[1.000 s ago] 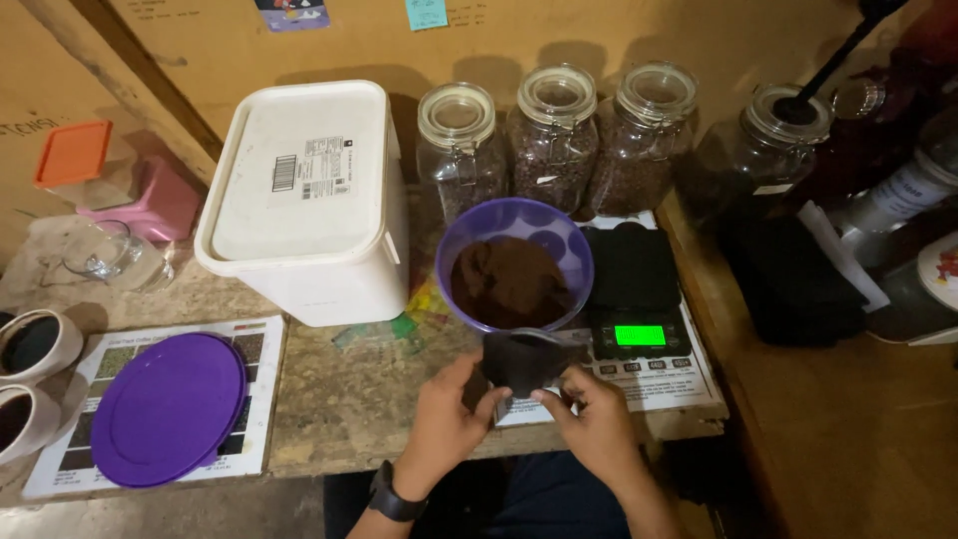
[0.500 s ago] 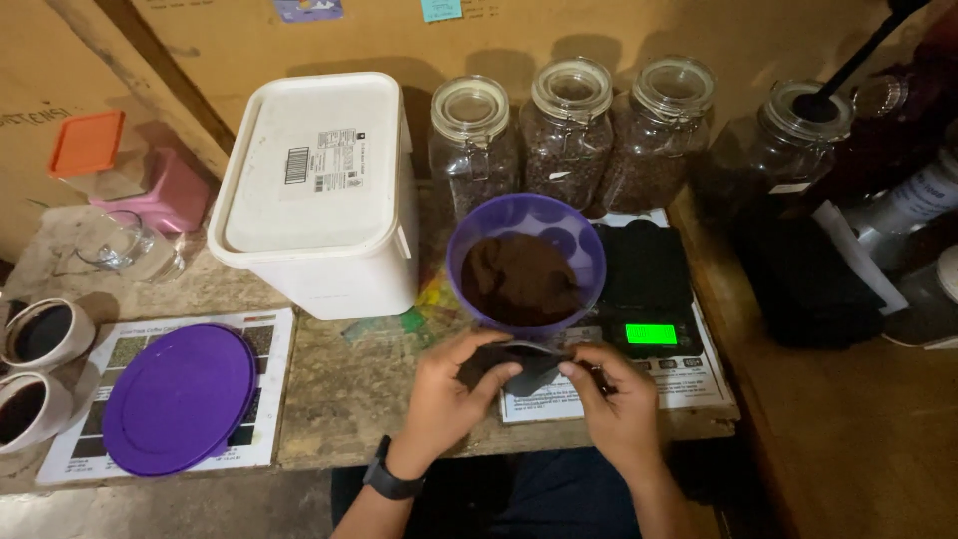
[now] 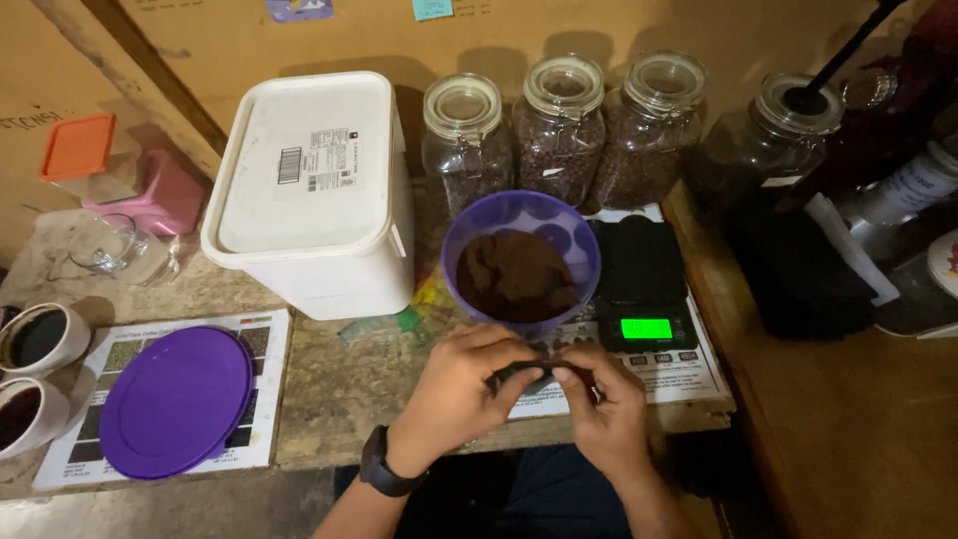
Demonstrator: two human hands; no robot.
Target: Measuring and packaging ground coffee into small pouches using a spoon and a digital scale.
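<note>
A white rectangular tub point(image 3: 314, 195) stood at the back of the table, a small white barcoded label point(image 3: 321, 165) on its lid. Right of the purple bowl, a black scale's screen point(image 3: 646, 327) glowed green. Printed paper sheets lay under the purple lid point(image 3: 261, 399) and under the scale point(image 3: 689, 374).

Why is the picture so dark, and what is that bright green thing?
Head view: dim, warm light leaves the right side in shadow; the scale's green screen glows brightest; the white tub's lid looks pale; both hands stay fairly sharp.
</note>
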